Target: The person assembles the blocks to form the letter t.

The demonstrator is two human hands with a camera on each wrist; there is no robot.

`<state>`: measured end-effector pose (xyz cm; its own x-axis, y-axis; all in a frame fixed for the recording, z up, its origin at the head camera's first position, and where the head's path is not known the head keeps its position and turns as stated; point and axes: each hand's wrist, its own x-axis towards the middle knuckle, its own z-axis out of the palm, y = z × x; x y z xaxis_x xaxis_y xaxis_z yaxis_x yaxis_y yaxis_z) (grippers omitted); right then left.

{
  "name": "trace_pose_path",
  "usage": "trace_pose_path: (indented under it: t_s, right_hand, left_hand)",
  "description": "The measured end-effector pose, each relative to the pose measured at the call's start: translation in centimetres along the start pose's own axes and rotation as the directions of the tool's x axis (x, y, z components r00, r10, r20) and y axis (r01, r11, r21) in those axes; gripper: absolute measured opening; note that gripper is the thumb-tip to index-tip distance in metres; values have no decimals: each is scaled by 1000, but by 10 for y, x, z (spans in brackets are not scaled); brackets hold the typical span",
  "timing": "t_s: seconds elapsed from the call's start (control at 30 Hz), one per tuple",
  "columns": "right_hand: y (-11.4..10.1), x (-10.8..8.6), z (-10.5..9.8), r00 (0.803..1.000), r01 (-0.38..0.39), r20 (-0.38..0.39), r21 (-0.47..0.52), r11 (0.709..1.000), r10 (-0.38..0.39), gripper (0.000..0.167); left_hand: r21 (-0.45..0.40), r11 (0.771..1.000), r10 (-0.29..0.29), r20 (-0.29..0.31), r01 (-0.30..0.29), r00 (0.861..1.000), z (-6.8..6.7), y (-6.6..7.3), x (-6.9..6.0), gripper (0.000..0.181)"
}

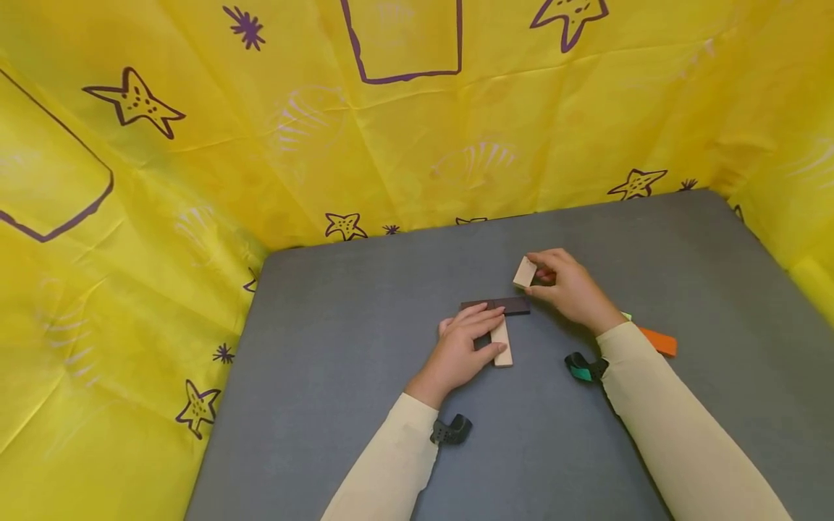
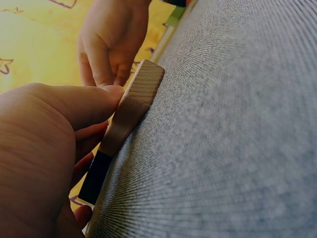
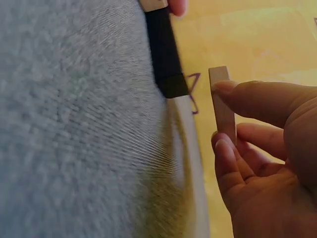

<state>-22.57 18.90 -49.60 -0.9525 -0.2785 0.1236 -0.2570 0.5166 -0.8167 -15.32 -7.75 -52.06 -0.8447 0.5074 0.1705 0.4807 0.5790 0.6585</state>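
Left end first: yellow cloth (image 1: pixel 391 123) with purple-outlined starfish, hung beside and behind a grey table (image 1: pixel 352 347). Next the left hand (image 1: pixel 459 351), black wrist strap (image 1: pixel 452 430) on the sleeve; fingers fairly straight, laid over the blocks, thumb tip against the plank; whether it's really pinching, can't tell. Under those fingers, a dark strip (image 1: pixel 516 307), near-black brown, flat on the table, long axis left to right, right end clear of the hand; faint seam in it, one piece or two, can't tell. Pale plank (image 1: pixel 500 332) on the near side of the strip: light bare wood, straight edges, grain lines on its end, lying flat, long axis near to far, far end up at the strip, near end towards the person and slightly right. Further right, a small pale block (image 1: pixel 525 273), plain light wood, slim and rectangular, held off the table just beyond the strip's right end; long axis from thumb to fingers, far end leaning a touch right. Right hand (image 1: pixel 568 287) pinches it, thumb on the near end, fingertips on the far end. Past that wrist, a green piece (image 1: pixel 627 316), mostly hidden by the arm, and an orange block (image 1: pixel 660 342), partly covered by the sleeve.
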Motion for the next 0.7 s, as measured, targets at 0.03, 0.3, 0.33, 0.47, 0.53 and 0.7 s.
trace_pose_path:
  t_s: [0.03, 0.3, 0.33, 0.47, 0.53, 0.7]
  right_hand:
    - [1, 3, 1, 1000, -7, 15, -1, 1000, 7, 62]
    - [7, 22, 8, 993, -16, 113, -36, 999, 20, 60]
    - [7, 24, 8, 992, -14, 126, -38, 999, 19, 60]
    - [6, 29, 11, 983, -16, 183, -26, 1000, 20, 60]
    - [5, 31, 11, 977, -20, 211, -7, 1000, 21, 59]
    - [2, 34, 14, 968, -21, 250, 47, 999, 8, 53]
  left_hand:
    - [-1, 1000, 2, 0, -2, 1000, 0, 0, 0, 52]
    - [6, 1000, 15, -11, -15, 1000, 2, 1, 0, 48]
    - [7, 1000, 16, -13, -16, 1000, 2, 2, 0, 47]
    - [21, 999, 25, -28, -24, 999, 2, 3, -1, 41]
    - [28, 999, 31, -39, -30, 999, 3, 2, -1, 38]
    - [26, 999, 36, -53, -34, 998, 3, 0, 0, 37]
